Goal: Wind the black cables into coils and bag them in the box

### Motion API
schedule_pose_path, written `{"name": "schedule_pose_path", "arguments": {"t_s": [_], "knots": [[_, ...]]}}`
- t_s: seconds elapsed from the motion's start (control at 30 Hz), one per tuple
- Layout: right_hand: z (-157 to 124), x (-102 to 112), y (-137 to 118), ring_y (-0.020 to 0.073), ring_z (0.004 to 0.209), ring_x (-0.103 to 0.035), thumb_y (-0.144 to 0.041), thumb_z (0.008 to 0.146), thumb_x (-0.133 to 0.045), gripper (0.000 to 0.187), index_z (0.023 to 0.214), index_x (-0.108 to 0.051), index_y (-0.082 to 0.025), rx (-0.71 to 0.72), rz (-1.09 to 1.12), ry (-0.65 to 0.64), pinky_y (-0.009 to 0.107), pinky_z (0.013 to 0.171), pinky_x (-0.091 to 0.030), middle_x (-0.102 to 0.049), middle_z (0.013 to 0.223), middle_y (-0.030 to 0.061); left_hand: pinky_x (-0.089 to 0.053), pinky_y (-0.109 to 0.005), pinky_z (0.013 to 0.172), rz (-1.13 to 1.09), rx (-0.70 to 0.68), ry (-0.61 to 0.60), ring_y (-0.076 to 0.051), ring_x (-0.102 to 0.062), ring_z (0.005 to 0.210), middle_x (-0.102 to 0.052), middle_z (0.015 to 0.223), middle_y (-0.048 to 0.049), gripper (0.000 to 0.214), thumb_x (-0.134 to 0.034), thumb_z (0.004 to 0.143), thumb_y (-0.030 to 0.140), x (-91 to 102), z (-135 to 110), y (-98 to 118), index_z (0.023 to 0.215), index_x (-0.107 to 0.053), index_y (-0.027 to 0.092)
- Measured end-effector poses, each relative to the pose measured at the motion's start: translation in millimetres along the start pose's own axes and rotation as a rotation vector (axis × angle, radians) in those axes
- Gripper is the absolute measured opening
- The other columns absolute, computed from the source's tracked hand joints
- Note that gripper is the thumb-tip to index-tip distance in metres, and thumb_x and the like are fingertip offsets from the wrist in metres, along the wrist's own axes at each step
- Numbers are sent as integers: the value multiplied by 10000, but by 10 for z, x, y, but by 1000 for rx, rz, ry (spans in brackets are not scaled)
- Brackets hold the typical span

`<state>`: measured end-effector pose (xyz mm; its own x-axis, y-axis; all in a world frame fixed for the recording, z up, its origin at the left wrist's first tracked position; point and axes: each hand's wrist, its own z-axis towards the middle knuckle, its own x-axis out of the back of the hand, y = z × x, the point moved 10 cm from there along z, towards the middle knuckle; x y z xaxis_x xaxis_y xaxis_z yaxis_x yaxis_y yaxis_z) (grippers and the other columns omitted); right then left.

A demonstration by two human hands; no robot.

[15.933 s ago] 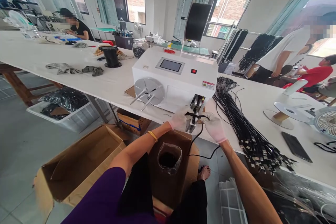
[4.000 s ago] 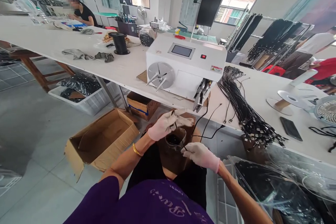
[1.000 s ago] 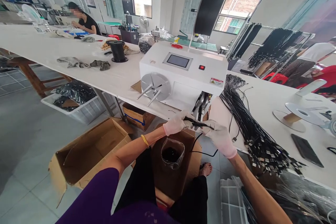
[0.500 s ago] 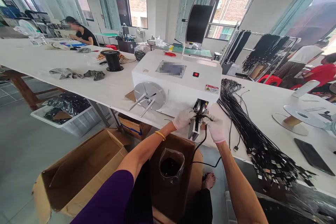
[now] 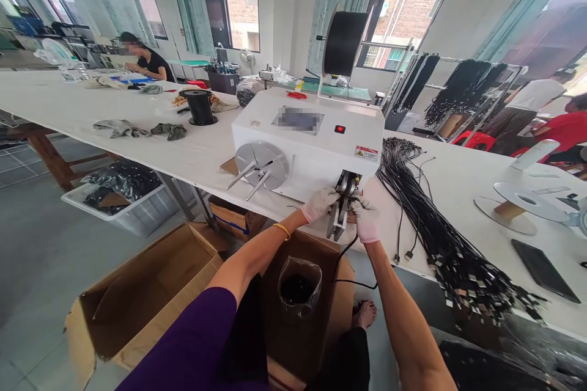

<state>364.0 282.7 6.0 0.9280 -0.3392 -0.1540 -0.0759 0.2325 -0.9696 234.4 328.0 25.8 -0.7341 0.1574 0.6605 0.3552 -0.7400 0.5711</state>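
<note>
A white cable-tying machine (image 5: 305, 156) stands on the table, its metal jaw unit (image 5: 347, 189) jutting out at the front right. My left hand (image 5: 320, 204), in a whitish glove, is closed in a pinch at the left side of the jaws. From the right, my gloved right hand (image 5: 367, 221) is closed on a black cable (image 5: 349, 245) whose coiled part sits in the jaws, partly hidden by fingers. A loop of this cable hangs below my right hand, over the box. What my left fingertips pinch looks like the same cable.
Many black USB cables (image 5: 426, 226) lie in a long bunch right of the machine. A black phone (image 5: 545, 270) and an empty spool (image 5: 509, 211) are farther right. Below stand cardboard boxes (image 5: 151, 293) and a clear bag (image 5: 300, 287). Other people sit or stand in the background.
My right hand has moved a little left and closer to the jaws, bringing the cable with it. My left hand stays at the jaws. The view has shifted slightly.
</note>
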Motion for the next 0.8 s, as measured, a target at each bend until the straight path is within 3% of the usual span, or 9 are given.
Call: {"name": "schedule_pose_path", "arguments": {"t_s": [0.3,0.53,0.6,0.67,0.73,0.8], "knots": [[-99,-53,-71,82,456,-458,-452,564,-755,381,802,-639,-178,-38,23,-34,237,455,-419,-559,563,-54,-393,-272,784,-125,25,50,-159,-489,821,-564,867,-59,139,-473,808,128,175,-53,134,807,-610,148],[-233,-142,-310,95,423,-478,-523,581,-755,420,760,-584,-184,-109,35,-82,252,420,-434,-569,548,-31,-409,-283,855,-237,35,100,-153,-518,864,-594,883,-58,136,-513,781,100,450,-160,453,843,-632,128],[-366,-141,-401,91,430,-480,-469,576,-770,390,780,-591,-188,-99,52,-64,253,437,-442,-574,565,-37,-413,-297,869,-327,53,72,-154,-530,875,-614,896,-53,165,-554,748,94,532,-324,577,878,-649,128],[-569,-151,-487,96,467,-507,-396,573,-774,359,819,-615,-190,-78,75,-81,257,473,-456,-606,620,-29,-420,-305,869,-453,81,-41,-159,-549,891,-633,945,-53,279,-643,686,106,542,-574,694,963,-657,136],[-826,-193,-558,112,529,-549,-336,600,-752,314,858,-643,-193,-51,68,-143,269,524,-473,-652,711,-10,-431,-305,856,-673,144,-144,-169,-574,920,-640,1022,-66,452,-722,638,150,524,-881,755,1081,-631,148],[-1104,-278,-615,133,620,-590,-293,641,-715,268,887,-671,-197,-12,-2,-231,287,597,-490,-684,814,9,-448,-309,832,-970,269,-167,-182,-602,934,-645,1055,-94,496,-735,679,264,475,-1184,719,1142,-598,150]]}}
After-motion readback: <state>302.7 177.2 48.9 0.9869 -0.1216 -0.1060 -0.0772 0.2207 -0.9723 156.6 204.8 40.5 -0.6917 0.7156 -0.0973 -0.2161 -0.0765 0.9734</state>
